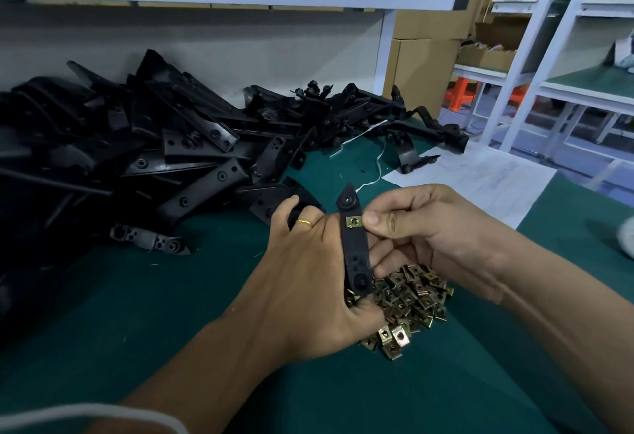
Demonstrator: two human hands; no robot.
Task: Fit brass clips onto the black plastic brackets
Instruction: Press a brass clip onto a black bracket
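My left hand [302, 272] grips a long black plastic bracket [355, 248], held upright above the green table. Against the bracket's right edge near its top, my right hand [422, 228] pinches a brass clip [354, 221] with the thumb. A heap of loose brass clips [408, 303] lies on the table just below both hands. A large pile of black brackets [137, 145] covers the left and back of the table.
One grey-black bracket [151, 240] lies apart at the left. A white paper sheet [480, 180] and a white string [370, 159] lie on the green mat [171, 313] behind the hands. Cardboard boxes [425, 66] and white shelving [555, 56] stand at the right.
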